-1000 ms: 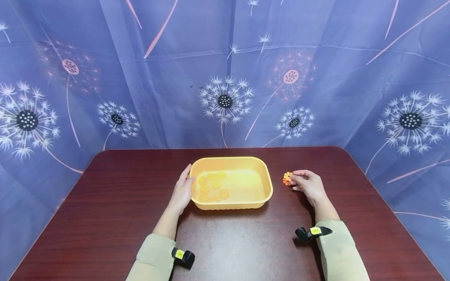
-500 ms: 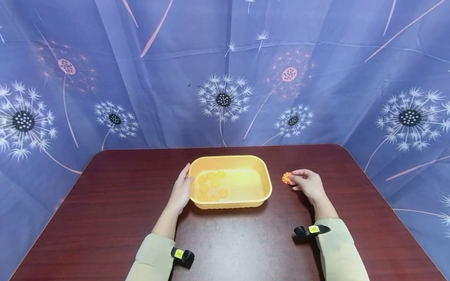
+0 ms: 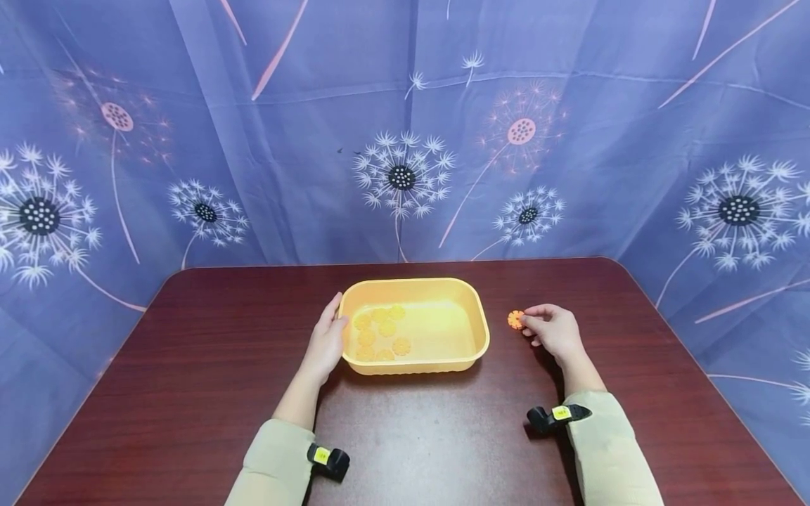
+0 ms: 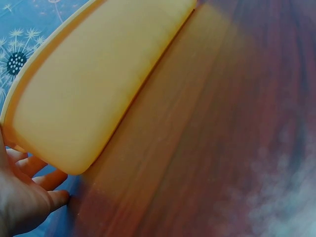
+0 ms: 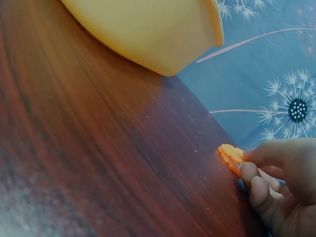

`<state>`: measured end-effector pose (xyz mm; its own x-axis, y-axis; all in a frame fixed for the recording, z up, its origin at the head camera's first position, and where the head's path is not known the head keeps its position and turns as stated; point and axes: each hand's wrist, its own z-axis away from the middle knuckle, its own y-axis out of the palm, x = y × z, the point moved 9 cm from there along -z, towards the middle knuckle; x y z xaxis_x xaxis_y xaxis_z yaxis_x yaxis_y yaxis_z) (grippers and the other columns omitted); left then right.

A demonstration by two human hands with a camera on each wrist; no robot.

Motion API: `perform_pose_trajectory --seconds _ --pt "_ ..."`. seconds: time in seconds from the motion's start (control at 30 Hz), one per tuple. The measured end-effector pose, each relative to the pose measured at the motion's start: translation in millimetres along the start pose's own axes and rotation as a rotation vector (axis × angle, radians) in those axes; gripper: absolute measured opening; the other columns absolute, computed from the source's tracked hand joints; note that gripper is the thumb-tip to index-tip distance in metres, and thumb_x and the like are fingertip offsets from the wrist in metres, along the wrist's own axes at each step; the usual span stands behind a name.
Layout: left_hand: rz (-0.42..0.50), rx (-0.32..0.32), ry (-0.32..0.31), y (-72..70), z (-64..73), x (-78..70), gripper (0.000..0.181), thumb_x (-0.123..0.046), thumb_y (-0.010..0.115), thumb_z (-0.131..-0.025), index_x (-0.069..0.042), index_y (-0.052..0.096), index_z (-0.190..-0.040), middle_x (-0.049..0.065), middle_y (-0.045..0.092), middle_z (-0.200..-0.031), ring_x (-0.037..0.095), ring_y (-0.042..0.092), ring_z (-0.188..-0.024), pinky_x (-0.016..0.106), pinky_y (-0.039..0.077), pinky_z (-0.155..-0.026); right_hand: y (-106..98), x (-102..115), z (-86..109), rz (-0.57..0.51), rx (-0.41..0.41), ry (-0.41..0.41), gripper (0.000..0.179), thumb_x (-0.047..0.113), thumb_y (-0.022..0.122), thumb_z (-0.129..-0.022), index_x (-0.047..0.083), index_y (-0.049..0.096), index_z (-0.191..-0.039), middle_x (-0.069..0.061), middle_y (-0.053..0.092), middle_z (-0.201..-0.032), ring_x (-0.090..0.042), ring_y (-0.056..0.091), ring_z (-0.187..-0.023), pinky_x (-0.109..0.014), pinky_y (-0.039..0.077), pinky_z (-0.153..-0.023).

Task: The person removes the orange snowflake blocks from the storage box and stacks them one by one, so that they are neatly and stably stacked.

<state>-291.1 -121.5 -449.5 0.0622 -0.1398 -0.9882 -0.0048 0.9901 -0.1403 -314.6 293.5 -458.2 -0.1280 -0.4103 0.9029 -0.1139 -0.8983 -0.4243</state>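
In the head view, my left hand (image 3: 325, 344) holds the left end of a yellow plastic tub (image 3: 414, 367), thumb at the rim and fingers along the outside. The left wrist view shows the fingers (image 4: 47, 180) against the tub's end wall. Several flat yellow flower-shaped discs (image 3: 401, 346) lie in its left half. To the right of the tub, my right hand (image 3: 555, 333) pinches orange flower-shaped discs (image 3: 515, 320) between thumb and fingertips. The right wrist view shows what look like two discs (image 5: 231, 154) stacked face to face, close to the table.
The tub stands on a dark reddish-brown wooden table (image 3: 190, 365), near its far edge. A blue curtain (image 3: 304, 161) with dandelion prints hangs behind and on both sides. Each sleeve carries a black strap-on camera (image 3: 329, 460).
A second, darker orange disc showed below the first in my right hand; the two now overlap almost fully. The left hand and the tub stay put; the head view shifts slightly.
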Motion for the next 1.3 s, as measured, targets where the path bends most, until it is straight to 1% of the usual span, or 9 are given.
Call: perform_pose_trajectory --seconds 0.1,0.27,0.53,0.7,0.83,0.93,1.03,1.23,1.3 --pt "0.003 0.005 0.000 0.1 -0.1 0.4 0.053 -0.016 0.034 -0.101 -0.016 0.021 -0.152 0.013 0.021 -0.157 0.025 0.022 -0.143 0.045 0.026 -0.114 0 -2 -1.4 0.032 -0.010 0.001 0.030 0.010 0.063 -0.088 -0.010 0.059 -0.109 0.005 0.065 -0.071 -0.003 0.060 -0.056 -0.024 0.052 -0.048" --pt "0.003 0.007 0.005 -0.2 -0.5 0.5 0.053 -0.017 0.034 -0.101 -0.016 0.021 -0.152 0.012 0.020 -0.157 0.024 0.021 -0.143 0.045 0.025 -0.114 0 -5 -2.8 0.055 -0.025 0.002 0.029 0.010 0.063 -0.087 -0.009 0.059 -0.109 0.004 0.065 -0.070 -0.003 0.060 -0.055 -0.024 0.052 -0.048" --pt "-0.004 0.020 -0.020 1.4 -1.3 6.5 0.053 -0.018 0.034 -0.101 -0.019 0.021 -0.152 0.010 0.017 -0.158 0.026 0.017 -0.145 0.047 0.025 -0.114 -3 -7 -0.6 0.073 -0.024 0.024 0.032 0.015 0.063 -0.089 -0.007 0.058 -0.113 0.001 0.065 -0.076 -0.004 0.061 -0.058 -0.025 0.053 -0.050" --pt "-0.008 0.012 -0.018 1.1 -0.5 6.0 0.053 -0.017 0.034 -0.100 -0.018 0.021 -0.152 0.013 0.019 -0.157 0.027 0.023 -0.142 0.048 0.029 -0.112 -3 -7 0.2 0.053 -0.036 0.022 0.034 0.017 0.063 -0.090 -0.006 0.058 -0.114 0.003 0.065 -0.075 -0.003 0.060 -0.058 -0.025 0.053 -0.050" --pt "-0.003 0.007 -0.023 -0.1 0.0 5.3 0.053 -0.018 0.034 -0.100 -0.019 0.021 -0.152 0.012 0.020 -0.157 0.027 0.024 -0.142 0.048 0.030 -0.111 -1 -3 0.0 0.034 -0.038 0.005 0.037 0.020 0.065 -0.088 -0.006 0.058 -0.114 0.003 0.066 -0.074 -0.003 0.061 -0.058 -0.025 0.053 -0.050" --pt "0.017 0.019 -0.018 0.1 0.4 5.0 0.053 -0.018 0.033 -0.101 -0.019 0.019 -0.152 0.013 0.019 -0.157 0.028 0.025 -0.141 0.048 0.031 -0.111 0 3 0.1 0.028 -0.049 -0.020 0.038 0.020 0.066 -0.088 -0.006 0.058 -0.113 0.003 0.066 -0.074 -0.003 0.060 -0.058 -0.025 0.052 -0.050" --pt "0.035 0.026 -0.011 1.1 0.2 5.3 0.053 -0.016 0.032 -0.101 -0.017 0.019 -0.152 0.014 0.020 -0.157 0.029 0.029 -0.140 0.049 0.033 -0.109 0 9 1.1 0.013 -0.064 -0.045 0.036 0.021 0.067 -0.087 -0.006 0.059 -0.111 0.002 0.065 -0.074 -0.004 0.060 -0.059 -0.025 0.053 -0.051" --pt "0.044 0.026 0.009 1.8 1.1 4.9 0.053 -0.014 0.032 -0.101 -0.015 0.019 -0.152 0.015 0.021 -0.156 0.032 0.031 -0.138 0.050 0.033 -0.109 6 21 3.5 -0.031 -0.063 -0.082 0.036 0.019 0.068 -0.086 -0.007 0.059 -0.110 0.000 0.064 -0.073 -0.005 0.061 -0.059 -0.024 0.055 -0.055" --pt "0.048 0.020 0.004 1.4 1.6 4.7 0.053 -0.015 0.032 -0.101 -0.016 0.019 -0.152 0.014 0.021 -0.156 0.030 0.031 -0.138 0.050 0.033 -0.109 9 24 3.4 -0.044 -0.061 -0.097 0.035 0.017 0.069 -0.086 -0.008 0.060 -0.109 -0.001 0.065 -0.074 -0.005 0.062 -0.060 -0.023 0.055 -0.055"
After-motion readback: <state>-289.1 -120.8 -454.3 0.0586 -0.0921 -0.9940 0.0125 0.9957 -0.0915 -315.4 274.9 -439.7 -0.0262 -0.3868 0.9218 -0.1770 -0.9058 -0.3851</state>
